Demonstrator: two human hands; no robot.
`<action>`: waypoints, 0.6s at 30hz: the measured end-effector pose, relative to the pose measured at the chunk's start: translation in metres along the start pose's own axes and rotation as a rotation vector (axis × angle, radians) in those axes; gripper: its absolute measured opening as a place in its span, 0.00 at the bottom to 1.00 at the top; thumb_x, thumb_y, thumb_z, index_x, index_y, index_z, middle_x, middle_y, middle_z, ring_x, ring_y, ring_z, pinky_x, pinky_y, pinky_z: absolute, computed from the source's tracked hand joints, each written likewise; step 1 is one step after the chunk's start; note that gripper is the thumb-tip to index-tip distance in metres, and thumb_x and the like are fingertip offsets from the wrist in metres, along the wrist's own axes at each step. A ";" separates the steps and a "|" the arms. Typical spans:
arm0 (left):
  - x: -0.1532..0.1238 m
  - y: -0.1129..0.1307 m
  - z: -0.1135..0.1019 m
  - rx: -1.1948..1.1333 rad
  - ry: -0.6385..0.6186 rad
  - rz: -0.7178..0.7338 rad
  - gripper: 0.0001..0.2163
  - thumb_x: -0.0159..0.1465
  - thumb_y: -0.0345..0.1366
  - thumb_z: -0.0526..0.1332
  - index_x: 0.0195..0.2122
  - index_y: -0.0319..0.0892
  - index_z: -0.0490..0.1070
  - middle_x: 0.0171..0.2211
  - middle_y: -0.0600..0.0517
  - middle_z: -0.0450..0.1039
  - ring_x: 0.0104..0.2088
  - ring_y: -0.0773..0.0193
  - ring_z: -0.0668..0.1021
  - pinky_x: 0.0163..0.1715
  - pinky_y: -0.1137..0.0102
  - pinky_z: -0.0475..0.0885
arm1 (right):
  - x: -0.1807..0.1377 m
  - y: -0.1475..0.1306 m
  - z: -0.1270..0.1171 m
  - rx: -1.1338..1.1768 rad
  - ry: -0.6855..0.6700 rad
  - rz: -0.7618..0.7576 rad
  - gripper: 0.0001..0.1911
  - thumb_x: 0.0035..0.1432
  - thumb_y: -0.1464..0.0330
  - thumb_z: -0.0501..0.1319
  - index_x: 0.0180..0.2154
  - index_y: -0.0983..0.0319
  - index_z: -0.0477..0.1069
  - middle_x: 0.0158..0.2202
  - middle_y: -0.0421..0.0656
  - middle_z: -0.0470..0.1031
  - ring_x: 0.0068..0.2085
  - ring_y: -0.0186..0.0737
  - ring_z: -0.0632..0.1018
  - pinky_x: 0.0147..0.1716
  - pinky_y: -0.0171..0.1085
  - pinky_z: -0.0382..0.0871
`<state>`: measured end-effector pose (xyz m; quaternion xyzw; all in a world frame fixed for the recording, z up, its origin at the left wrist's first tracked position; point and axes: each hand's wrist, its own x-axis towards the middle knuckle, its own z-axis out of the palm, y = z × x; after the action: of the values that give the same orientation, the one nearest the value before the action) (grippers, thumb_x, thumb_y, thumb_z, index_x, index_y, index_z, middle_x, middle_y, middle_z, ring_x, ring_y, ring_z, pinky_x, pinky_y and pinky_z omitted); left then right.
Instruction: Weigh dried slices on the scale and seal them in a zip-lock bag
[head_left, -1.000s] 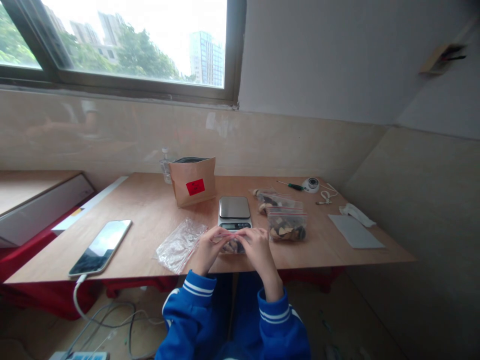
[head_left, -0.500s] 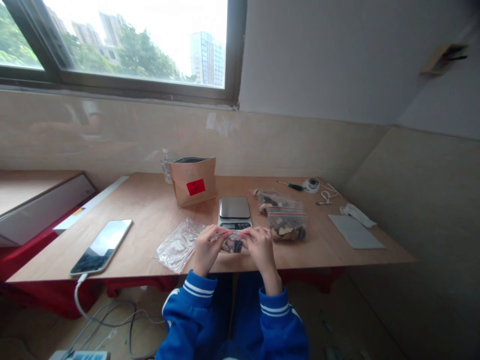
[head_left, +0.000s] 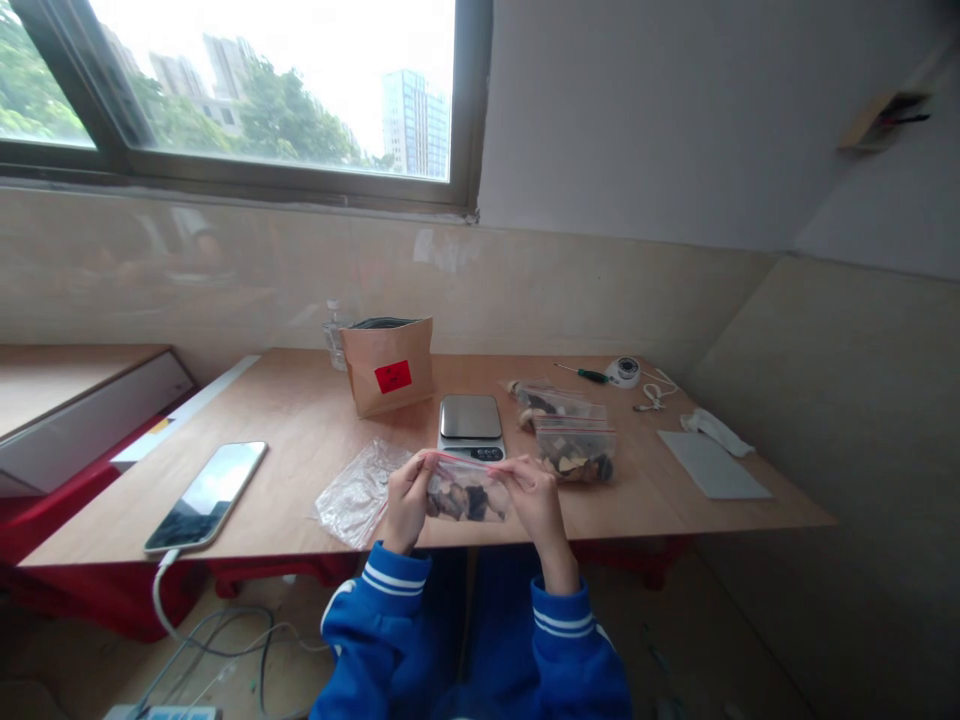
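Filled bag held up over the table's near edge, left hand and right hand pinching its top corners closed-fingered, scale just behind, empty bags left, two filled bags right.

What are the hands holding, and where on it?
Left hand and right hand pinch the small clear zip bag of dried pieces by its top corners.

Small packing workroom, makeshift: plywood table set under a window, digital scale centre, kraft pouch behind, filled zip bags stacked right, screwdriver far right.
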<state>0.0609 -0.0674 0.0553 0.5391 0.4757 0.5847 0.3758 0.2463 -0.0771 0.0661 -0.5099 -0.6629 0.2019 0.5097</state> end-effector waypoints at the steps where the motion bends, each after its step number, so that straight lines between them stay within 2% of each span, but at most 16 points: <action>1: 0.000 0.000 0.001 -0.017 0.023 -0.005 0.16 0.62 0.48 0.55 0.30 0.41 0.73 0.24 0.52 0.73 0.27 0.64 0.74 0.28 0.72 0.69 | 0.000 0.001 0.000 0.056 -0.012 0.020 0.06 0.54 0.63 0.63 0.30 0.56 0.78 0.29 0.43 0.76 0.35 0.42 0.75 0.38 0.40 0.66; 5: -0.001 0.002 0.003 -0.072 0.040 -0.038 0.19 0.62 0.49 0.54 0.25 0.40 0.72 0.22 0.52 0.72 0.26 0.64 0.73 0.27 0.72 0.68 | 0.000 0.005 -0.006 0.199 -0.055 0.094 0.08 0.52 0.62 0.64 0.28 0.58 0.77 0.28 0.43 0.77 0.32 0.42 0.76 0.36 0.39 0.69; 8: -0.002 0.007 0.002 -0.079 -0.083 -0.033 0.20 0.63 0.49 0.54 0.23 0.40 0.74 0.24 0.51 0.75 0.30 0.61 0.75 0.33 0.70 0.69 | 0.000 0.002 -0.019 0.216 -0.039 0.133 0.08 0.51 0.62 0.64 0.27 0.59 0.77 0.27 0.43 0.77 0.31 0.41 0.77 0.35 0.38 0.70; 11: -0.004 0.012 -0.002 -0.058 -0.235 -0.030 0.18 0.62 0.47 0.55 0.26 0.41 0.77 0.28 0.51 0.77 0.34 0.59 0.77 0.38 0.69 0.69 | 0.001 -0.005 -0.040 0.234 -0.057 0.201 0.10 0.50 0.60 0.64 0.27 0.60 0.77 0.25 0.42 0.77 0.28 0.40 0.76 0.32 0.37 0.70; 15: -0.006 0.021 -0.007 -0.044 -0.396 -0.050 0.16 0.63 0.45 0.56 0.31 0.41 0.79 0.31 0.50 0.79 0.35 0.58 0.77 0.40 0.68 0.69 | 0.001 -0.015 -0.066 0.226 -0.145 0.249 0.12 0.48 0.58 0.65 0.25 0.61 0.77 0.27 0.44 0.78 0.28 0.40 0.76 0.30 0.36 0.70; 18: -0.006 0.028 -0.007 -0.047 -0.448 -0.039 0.15 0.63 0.44 0.56 0.32 0.42 0.79 0.31 0.50 0.79 0.35 0.58 0.77 0.39 0.68 0.69 | 0.001 -0.023 -0.077 0.163 -0.192 0.237 0.12 0.51 0.58 0.64 0.28 0.61 0.79 0.28 0.45 0.79 0.30 0.41 0.76 0.31 0.36 0.70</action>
<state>0.0572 -0.0815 0.0804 0.6374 0.3766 0.4539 0.4958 0.3034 -0.1046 0.1149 -0.5197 -0.6251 0.3614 0.4567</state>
